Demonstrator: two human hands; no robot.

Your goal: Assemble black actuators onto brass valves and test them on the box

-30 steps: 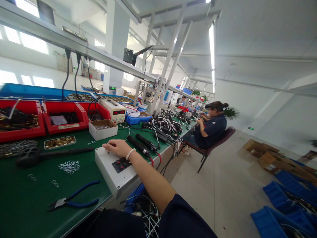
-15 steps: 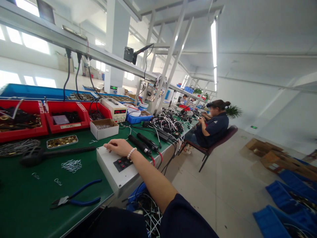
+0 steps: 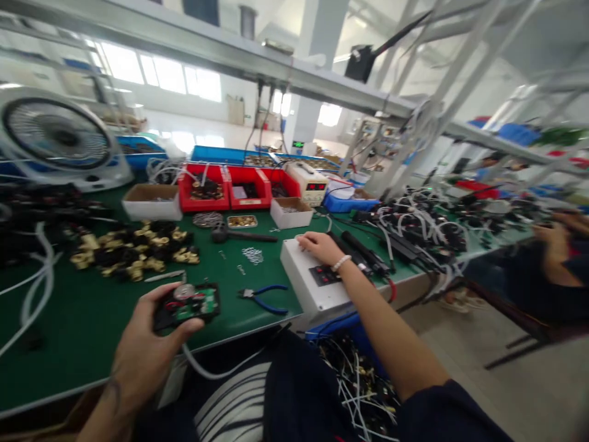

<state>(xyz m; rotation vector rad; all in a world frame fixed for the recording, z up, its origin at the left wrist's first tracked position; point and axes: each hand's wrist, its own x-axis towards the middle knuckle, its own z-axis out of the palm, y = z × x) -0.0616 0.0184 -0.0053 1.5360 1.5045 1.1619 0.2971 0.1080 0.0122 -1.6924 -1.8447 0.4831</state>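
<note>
Newly in view, left hand grips circuit-board part; writing unreadable.

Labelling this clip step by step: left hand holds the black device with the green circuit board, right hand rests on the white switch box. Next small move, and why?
Probably carry the black device with the exposed green circuit board rightward to the white box with red rocker switches. The left hand grips it near the table edge, well short of the box; the right hand already lies on the box top, near the switches.

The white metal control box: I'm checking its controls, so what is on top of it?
On the white metal control box rests the right hand, and nearer the front sits a black panel with red switches. Whatever lies under the palm is covered.
</note>
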